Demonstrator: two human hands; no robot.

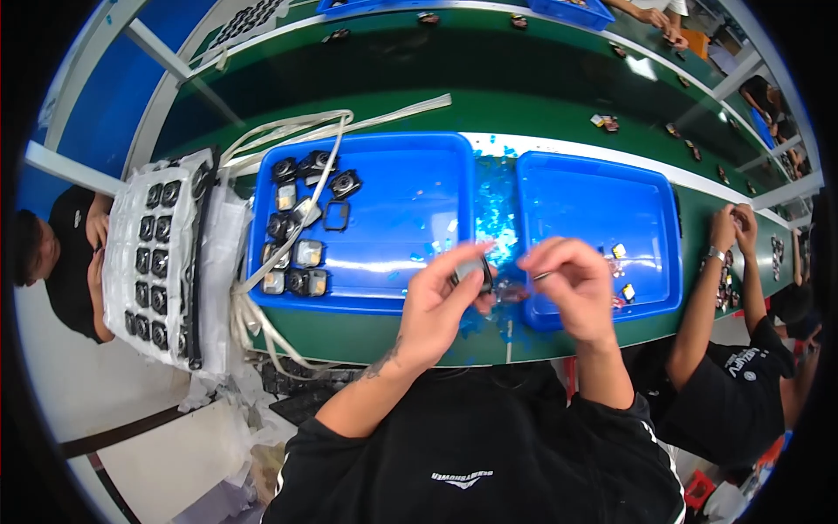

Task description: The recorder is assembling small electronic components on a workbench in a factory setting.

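Between the thumb and fingers of my left hand [434, 306] is a small dark square-faced camera unit [474, 272], tilted and partly hidden by the fingers. My right hand [573, 286] is raised beside it, fingers pinched on a small thin piece [543, 276] too small to name. The two hands are apart. Left of them, a blue tray [371, 147] holds several black camera units [346, 183] and an empty black square frame [336, 216]. The other blue tray [602, 218], on the right, contains a few small yellow-and-black parts [620, 251].
Blue film scraps [496, 205] litter the gap between the trays. White straps [262, 271] drape over the left tray. A stacked white molded tray [157, 253] with camera units stands at far left. A co-worker's forearms [698, 297] are close on the right; a green conveyor [384, 70] runs behind.
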